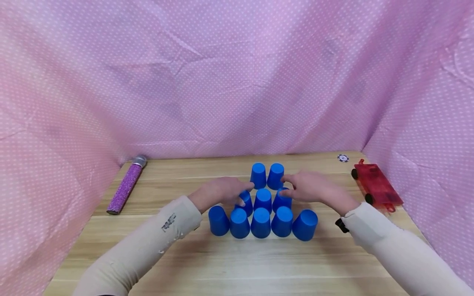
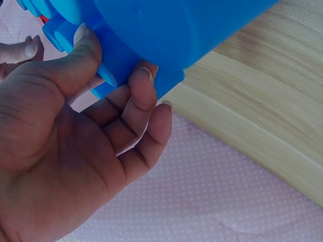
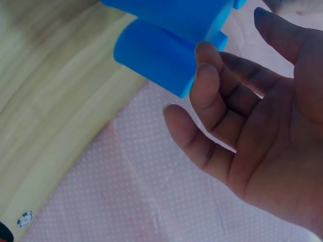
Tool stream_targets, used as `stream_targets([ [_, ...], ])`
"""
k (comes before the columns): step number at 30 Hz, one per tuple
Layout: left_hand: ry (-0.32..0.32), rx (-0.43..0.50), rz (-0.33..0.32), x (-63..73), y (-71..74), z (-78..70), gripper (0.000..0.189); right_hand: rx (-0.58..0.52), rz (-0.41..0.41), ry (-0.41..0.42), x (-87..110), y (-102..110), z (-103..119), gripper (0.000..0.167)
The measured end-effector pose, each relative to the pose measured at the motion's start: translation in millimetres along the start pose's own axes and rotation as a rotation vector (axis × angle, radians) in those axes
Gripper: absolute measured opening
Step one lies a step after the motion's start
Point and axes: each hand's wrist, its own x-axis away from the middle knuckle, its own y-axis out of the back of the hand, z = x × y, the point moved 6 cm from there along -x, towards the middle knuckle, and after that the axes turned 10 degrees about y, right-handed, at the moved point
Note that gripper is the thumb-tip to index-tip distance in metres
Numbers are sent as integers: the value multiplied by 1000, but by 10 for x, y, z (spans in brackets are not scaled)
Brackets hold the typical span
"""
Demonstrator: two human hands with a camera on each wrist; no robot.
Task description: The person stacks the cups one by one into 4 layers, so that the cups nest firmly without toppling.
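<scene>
Blue plastic cups stand upside down in three rows, one behind another. Two back cups (image 1: 258, 176) are farthest away, three are in the middle and several in front. My left hand (image 1: 221, 190) pinches the left middle-row cup (image 1: 247, 204) between thumb and forefinger, with its other fingers curved beside the cups in the left wrist view. Around the right middle-row cup (image 1: 282, 200), my right hand (image 1: 310, 187) has loosely bent fingers. In the right wrist view, its thumb stands apart from the fingers, whose tips are right at a blue cup (image 3: 154, 55).
A purple glitter microphone (image 1: 126, 187) lies at the table's left edge. To the right are a red toy cart (image 1: 378, 184) with black wheels and a poker chip (image 1: 343, 158). A pink dotted cloth (image 1: 222, 82) hangs behind and beside the wooden table (image 1: 237, 267).
</scene>
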Motion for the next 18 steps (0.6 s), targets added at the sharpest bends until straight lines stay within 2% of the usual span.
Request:
stream_targets([
  [12, 1, -13, -4, -5, 5, -11, 69, 9, 50, -29, -28, -156, 14, 59],
  [18, 6, -12, -1, 1, 3, -15, 69, 12, 44, -29, -37, -204, 23, 60],
])
